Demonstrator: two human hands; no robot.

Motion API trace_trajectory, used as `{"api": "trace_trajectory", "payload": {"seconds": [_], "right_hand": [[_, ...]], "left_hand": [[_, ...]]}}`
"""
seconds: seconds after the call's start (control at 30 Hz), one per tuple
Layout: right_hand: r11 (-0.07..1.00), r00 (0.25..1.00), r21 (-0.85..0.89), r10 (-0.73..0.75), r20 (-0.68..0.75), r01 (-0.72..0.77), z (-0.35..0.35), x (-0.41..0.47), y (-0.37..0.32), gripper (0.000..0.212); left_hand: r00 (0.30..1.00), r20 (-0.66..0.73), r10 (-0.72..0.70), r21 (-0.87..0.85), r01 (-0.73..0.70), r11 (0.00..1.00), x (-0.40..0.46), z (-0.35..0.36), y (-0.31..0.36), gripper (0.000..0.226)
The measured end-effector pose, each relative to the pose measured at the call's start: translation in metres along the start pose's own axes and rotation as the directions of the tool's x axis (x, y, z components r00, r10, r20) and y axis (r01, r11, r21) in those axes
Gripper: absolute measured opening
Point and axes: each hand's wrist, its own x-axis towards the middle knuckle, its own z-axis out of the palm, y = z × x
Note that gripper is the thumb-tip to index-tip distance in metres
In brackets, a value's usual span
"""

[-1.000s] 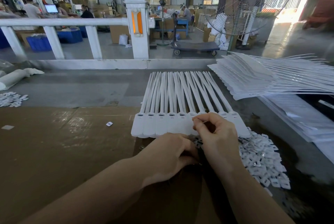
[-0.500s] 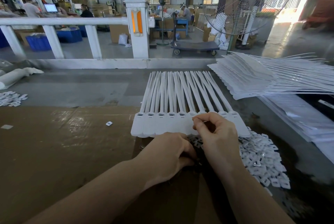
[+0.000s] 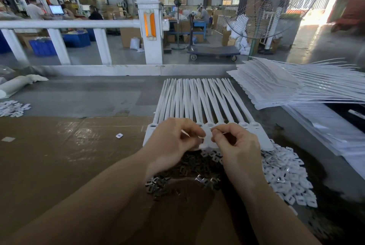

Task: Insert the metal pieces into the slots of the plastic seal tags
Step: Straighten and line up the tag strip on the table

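Both hands hover over the near ends of the seal tags (image 3: 197, 106), fingers curled inward. Left hand (image 3: 173, 138) pinches something thin and pale between thumb and forefinger, most likely a metal piece, though it is too small to name with certainty. Right hand (image 3: 235, 144) is curled as well, thumb and forefinger pressed together at the fingertips; whether it holds a piece or only steadies a tag head I cannot tell.

Just beyond the knuckles the tags lie side by side in a joined row, heads toward the person, long tails running away. Below the wrists sits a dark heap of metal pieces (image 3: 177, 177); to the right of the right hand a heap of small white plastic parts (image 3: 284, 173) spreads out.

By my judgement the metal pieces are light, stiff, thin and slippery, with edges that could nick a finger; they want a fingertip pinch across the flat faces. The tags look light and bendy in the tail, stiffer at the head, so the head beside the slot is the place to steady them.
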Motion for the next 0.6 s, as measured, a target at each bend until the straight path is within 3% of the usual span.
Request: {"api": "trace_trajectory", "payload": {"seconds": [0.1,0.2,0.27,0.43,0.6], "right_hand": [[1.0,1.0,0.014,0.006,-0.004,-0.006,0.0,0.0,0.0,0.01],[1.0,1.0,0.014,0.005,-0.011,-0.005,0.001,0.001,0.0,0.011],[1.0,1.0,0.017,0.002,-0.013,-0.002,0.001,0.001,0.0,0.011],[1.0,1.0,0.016,-0.015,-0.008,0.015,0.0,0.001,0.001,0.009],[1.0,1.0,0.01,-0.029,-0.007,0.029,0.0,0.001,0.001,0.011]], "left_hand": [[0.994,-0.023,-0.109,-0.233,0.101,0.967,0.015,-0.006,-0.001,0.012],[0.991,0.012,-0.134,-0.312,0.131,0.941,0.026,-0.005,0.0,0.01],[0.991,0.025,-0.132,-0.279,0.134,0.951,0.034,-0.004,0.001,0.012],[0.993,0.021,-0.12,-0.014,0.121,0.993,0.056,0.0,0.005,0.013],[0.981,0.042,-0.191,-0.001,0.192,0.981,0.071,0.007,0.006,0.009]]}}
